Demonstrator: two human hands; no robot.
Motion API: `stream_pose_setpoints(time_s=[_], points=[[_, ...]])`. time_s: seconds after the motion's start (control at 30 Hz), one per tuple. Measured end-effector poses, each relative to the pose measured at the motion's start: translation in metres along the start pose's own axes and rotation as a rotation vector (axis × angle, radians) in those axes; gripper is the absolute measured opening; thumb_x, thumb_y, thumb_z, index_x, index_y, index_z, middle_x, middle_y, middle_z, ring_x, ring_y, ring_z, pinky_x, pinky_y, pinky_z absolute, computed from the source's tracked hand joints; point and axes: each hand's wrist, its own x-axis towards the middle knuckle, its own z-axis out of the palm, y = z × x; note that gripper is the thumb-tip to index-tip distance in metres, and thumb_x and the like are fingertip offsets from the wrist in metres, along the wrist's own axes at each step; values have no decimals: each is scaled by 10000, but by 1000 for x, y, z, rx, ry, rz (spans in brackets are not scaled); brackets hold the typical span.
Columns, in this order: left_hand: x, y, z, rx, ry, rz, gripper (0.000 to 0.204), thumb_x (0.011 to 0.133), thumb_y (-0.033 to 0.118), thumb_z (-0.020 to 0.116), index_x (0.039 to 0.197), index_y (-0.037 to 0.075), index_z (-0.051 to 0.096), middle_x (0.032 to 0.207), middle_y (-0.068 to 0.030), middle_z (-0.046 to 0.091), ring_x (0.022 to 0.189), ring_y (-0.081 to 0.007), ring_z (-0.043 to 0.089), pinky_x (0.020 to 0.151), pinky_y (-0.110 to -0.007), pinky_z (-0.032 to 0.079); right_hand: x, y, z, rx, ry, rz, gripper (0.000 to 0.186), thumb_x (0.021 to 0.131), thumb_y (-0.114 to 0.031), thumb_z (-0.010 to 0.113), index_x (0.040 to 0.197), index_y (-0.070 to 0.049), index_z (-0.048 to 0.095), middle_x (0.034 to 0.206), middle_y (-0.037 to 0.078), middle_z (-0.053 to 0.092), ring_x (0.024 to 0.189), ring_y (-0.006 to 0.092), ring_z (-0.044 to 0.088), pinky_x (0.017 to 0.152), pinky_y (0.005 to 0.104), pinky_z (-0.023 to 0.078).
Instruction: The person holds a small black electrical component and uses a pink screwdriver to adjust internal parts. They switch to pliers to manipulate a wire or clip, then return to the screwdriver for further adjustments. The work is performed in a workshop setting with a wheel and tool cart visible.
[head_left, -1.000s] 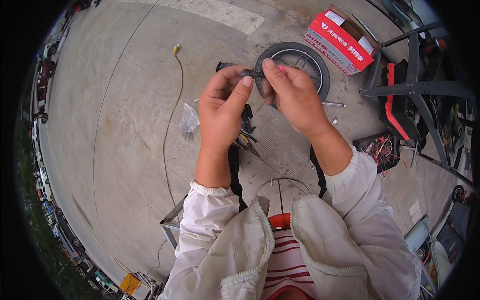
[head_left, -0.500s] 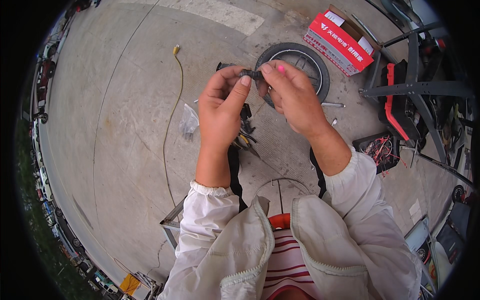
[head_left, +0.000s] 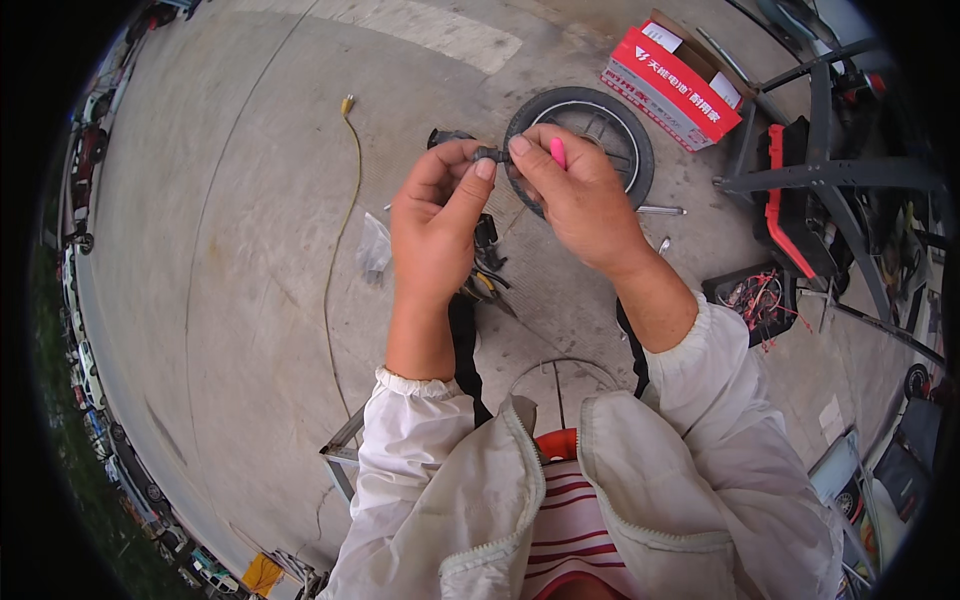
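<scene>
Pinches small black part (head_left: 491,155) in left hand (head_left: 436,225) | grips its other end in right hand (head_left: 585,205) (with a pink piece (head_left: 558,153) there too) | holds it over concrete floor (head_left: 270,250), near spoked wheel (head_left: 644,162) in view

2 off-white sleeves (head_left: 405,450), gathered cuffs (head_left: 425,386); unzipped jacket (head_left: 490,510); red-striped pale shirt (head_left: 570,510).

The left grip (head_left: 437,222) and right grip (head_left: 583,207) pinch a small black part (head_left: 491,155) above a floor-laid wheel (head_left: 644,150)
</scene>
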Motion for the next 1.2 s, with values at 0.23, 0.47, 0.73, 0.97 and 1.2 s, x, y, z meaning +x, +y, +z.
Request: stream_pose_setpoints(time_s=[0.23,0.47,0.73,0.97,1.2], points=[[-1,1,1,-47,3,-22,198,915,98,674,1079,-6,635,900,0,651,806,-61,561,705,-204,435,-1,-4,-2,10,-35,54,452,999,-366,525,717,-14,562,597,-14,457,581,70,395,517,280,346],[-3,1,0,9,-55,13,214,921,85,661,1108,-11,625,886,2,636,808,-52,552,714,-201,427,-2,2,-3,6,-36,112,435,988,-379,553,736,-26,583,601,-18,474,562,70,398,492,262,322],[11,-10,-7,38,149,-121,302,947,242,630,1149,18,623,780,22,557,665,-61,492,587,-210,398,17,6,-37,646,139,475,369,994,-399,537,1051,-37,580,756,13,544,485,48,290,424,217,236],[14,-16,-6,-36,154,-191,283,958,288,610,1090,38,614,749,11,542,615,-68,492,494,-226,392,26,-5,-87,682,336,320,508,1013,-442,467,1267,-3,468,919,100,636,475,38,301,429,216,263],[17,-26,-6,-590,216,-520,414,1009,389,454,1132,10,568,824,-62,578,705,-164,529,621,-311,454,1,7,-24,284,10,221,328,985,-324,545,1007,-14,652,747,-3,554,615,64,414,548,255,353]])
